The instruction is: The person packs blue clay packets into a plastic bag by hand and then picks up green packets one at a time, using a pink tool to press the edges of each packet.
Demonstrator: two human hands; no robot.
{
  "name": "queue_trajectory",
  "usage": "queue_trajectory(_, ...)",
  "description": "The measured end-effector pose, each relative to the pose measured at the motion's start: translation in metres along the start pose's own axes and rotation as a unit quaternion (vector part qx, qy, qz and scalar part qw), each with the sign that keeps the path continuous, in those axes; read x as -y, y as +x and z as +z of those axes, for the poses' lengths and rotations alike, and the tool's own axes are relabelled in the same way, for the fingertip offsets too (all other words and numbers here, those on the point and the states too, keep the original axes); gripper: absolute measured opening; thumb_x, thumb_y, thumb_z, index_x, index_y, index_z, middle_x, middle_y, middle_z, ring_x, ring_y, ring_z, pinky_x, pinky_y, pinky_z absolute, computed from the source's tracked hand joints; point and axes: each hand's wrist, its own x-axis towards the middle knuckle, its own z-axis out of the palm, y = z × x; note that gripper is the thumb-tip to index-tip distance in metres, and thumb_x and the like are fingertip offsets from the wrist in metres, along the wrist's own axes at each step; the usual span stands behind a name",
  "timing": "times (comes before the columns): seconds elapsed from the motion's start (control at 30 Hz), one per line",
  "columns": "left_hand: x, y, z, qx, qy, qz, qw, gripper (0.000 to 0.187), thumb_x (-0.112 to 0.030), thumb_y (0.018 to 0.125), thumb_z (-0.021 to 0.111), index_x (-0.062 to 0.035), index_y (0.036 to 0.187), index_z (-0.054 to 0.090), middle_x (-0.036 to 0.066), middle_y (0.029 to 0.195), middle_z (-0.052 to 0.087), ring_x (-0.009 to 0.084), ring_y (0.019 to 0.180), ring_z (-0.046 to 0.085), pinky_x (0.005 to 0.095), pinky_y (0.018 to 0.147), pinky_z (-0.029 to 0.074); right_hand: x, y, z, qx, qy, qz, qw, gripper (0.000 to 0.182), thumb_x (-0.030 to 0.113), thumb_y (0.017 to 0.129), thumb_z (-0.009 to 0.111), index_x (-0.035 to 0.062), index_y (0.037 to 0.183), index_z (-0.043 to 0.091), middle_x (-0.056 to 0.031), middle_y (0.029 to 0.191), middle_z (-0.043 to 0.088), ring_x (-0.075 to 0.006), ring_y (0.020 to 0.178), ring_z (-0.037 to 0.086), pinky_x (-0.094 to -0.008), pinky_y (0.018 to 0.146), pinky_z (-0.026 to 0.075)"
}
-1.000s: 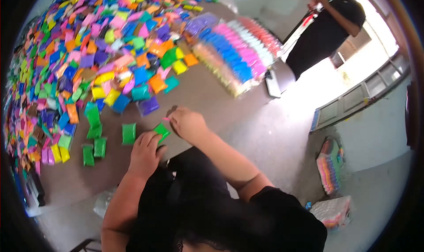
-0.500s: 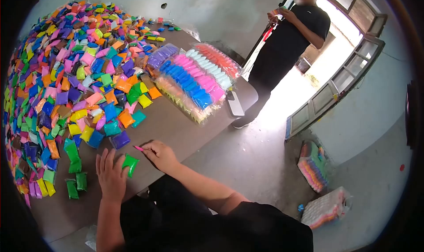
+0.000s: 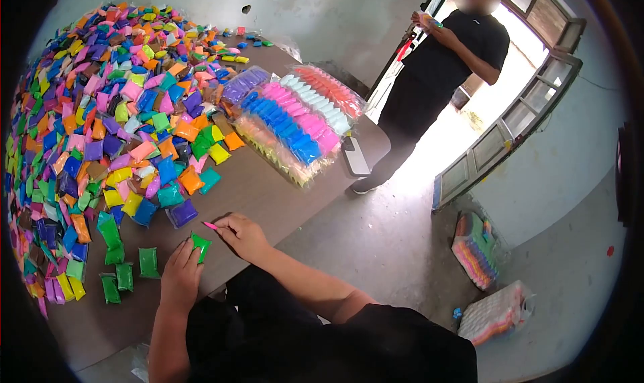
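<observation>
Near the table's front edge, my left hand (image 3: 180, 275) has its fingers together on a green packet (image 3: 200, 247), which shows beyond the fingertips. My right hand (image 3: 243, 236) pinches a small pink stick-like object (image 3: 210, 226) between thumb and fingers, just to the right of that packet. Left of my left hand lies a loose green packet (image 3: 148, 263), flat on the brown table (image 3: 235, 202). Several more green packets (image 3: 111, 238) lie further left. A purple packet (image 3: 182, 213) rests above my left hand.
A large pile of coloured packets (image 3: 100, 114) covers the table's left side. Bagged rows of packets (image 3: 292, 124) and a phone (image 3: 355, 157) lie at the right. A person (image 3: 443, 67) stands by the doorway. Bagged bundles (image 3: 475, 251) sit on the floor.
My left hand has moved right and closed onto the green packet. A green packet now shows on the table left of it. The standing person's hands and held item have shifted slightly.
</observation>
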Motion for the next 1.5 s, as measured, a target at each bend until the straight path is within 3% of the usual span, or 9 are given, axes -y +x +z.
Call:
queue_trajectory(0.17,-0.006,-0.009,0.002,-0.018,0.019,-0.052,0.998,0.038,-0.008,0.081,0.071,0.0016,0.117,0.062,0.018,0.131,0.056,0.0361,0.118,0.055,0.047,0.098,0.047,-0.003,0.0,-0.003,0.002,-0.002,-0.019,1.0,0.013,0.012,0.09,0.065,0.0057,0.101,0.068,-0.0119,0.089,0.063,-0.0298,0.089,0.064,-0.0374,0.076,0.05)
queue_trajectory(0.37,-0.009,-0.023,0.0,-0.075,0.096,0.018,0.992,0.031,-0.01,0.084,0.068,0.0046,0.112,0.063,0.015,0.123,0.059,0.0316,0.12,0.054,0.0423,0.103,0.046,-0.026,-0.003,0.006,-0.02,-0.124,-0.081,0.989,0.018,0.025,0.09,0.067,0.0121,0.102,0.07,-0.0135,0.097,0.066,-0.0345,0.09,0.064,-0.042,0.078,0.052)
queue_trajectory(0.43,-0.01,-0.019,-0.005,-0.055,0.097,0.034,0.993,0.034,-0.008,0.085,0.068,0.0029,0.116,0.062,0.014,0.125,0.058,0.0325,0.119,0.055,0.0411,0.1,0.048,0.01,0.002,-0.003,0.001,-0.062,0.066,0.996,0.014,0.02,0.088,0.068,0.0085,0.096,0.072,-0.0134,0.088,0.066,-0.0309,0.084,0.066,-0.0394,0.074,0.052)
queue_trajectory(0.6,-0.009,-0.024,0.001,-0.057,0.058,-0.022,0.996,0.037,-0.009,0.084,0.07,0.0017,0.119,0.062,0.013,0.125,0.058,0.0309,0.119,0.055,0.0399,0.101,0.048,0.018,0.003,0.01,0.076,-0.026,0.003,0.997,0.014,0.015,0.09,0.067,0.0057,0.099,0.072,-0.0111,0.09,0.069,-0.0239,0.083,0.067,-0.0351,0.075,0.052)
queue_trajectory(0.73,-0.009,-0.021,0.001,-0.068,0.052,-0.02,0.996,0.038,-0.01,0.083,0.07,0.001,0.119,0.062,0.012,0.126,0.058,0.0308,0.12,0.055,0.0397,0.101,0.047,0.029,0.0,0.034,0.086,-0.098,-0.11,0.985,0.009,0.015,0.087,0.068,0.0092,0.094,0.071,-0.0098,0.088,0.066,-0.0312,0.083,0.065,-0.0396,0.073,0.053)
queue_trajectory(0.97,-0.008,-0.022,-0.001,-0.061,0.03,-0.032,0.997,0.038,-0.01,0.082,0.071,0.0019,0.117,0.063,0.013,0.126,0.058,0.0314,0.119,0.056,0.0405,0.101,0.048,0.033,0.035,0.025,0.111,-0.295,-0.082,0.945,0.007,0.017,0.088,0.065,0.013,0.09,0.07,-0.0058,0.09,0.066,-0.0294,0.085,0.066,-0.041,0.07,0.054)
queue_trajectory(1.03,-0.006,-0.018,-0.002,-0.064,0.024,-0.025,0.997,0.038,-0.011,0.082,0.07,0.0019,0.117,0.063,0.013,0.125,0.058,0.0307,0.12,0.054,0.0402,0.101,0.047,0.042,0.034,0.022,0.116,-0.193,-0.205,0.952,0.005,0.016,0.087,0.065,0.0138,0.089,0.069,-0.0045,0.09,0.066,-0.0284,0.085,0.066,-0.0405,0.068,0.054)
queue_trajectory(1.13,-0.008,-0.021,0.0,-0.064,0.02,-0.019,0.998,0.038,-0.012,0.082,0.07,0.0022,0.116,0.063,0.013,0.124,0.058,0.0309,0.12,0.054,0.0403,0.101,0.047,0.038,0.037,0.028,0.191,-0.27,-0.193,0.924,0.005,0.016,0.087,0.065,0.0146,0.089,0.069,-0.0035,0.091,0.066,-0.0272,0.085,0.066,-0.0397,0.068,0.053)
queue_trajectory(1.5,-0.009,-0.018,-0.004,-0.066,0.026,-0.024,0.997,0.038,-0.011,0.082,0.071,0.0027,0.117,0.062,0.015,0.124,0.058,0.032,0.119,0.055,0.0403,0.101,0.047,0.031,0.049,0.032,0.208,-0.286,-0.223,0.908,0.006,0.015,0.085,0.065,0.0136,0.09,0.069,-0.003,0.092,0.065,-0.0254,0.083,0.066,-0.0394,0.067,0.053)
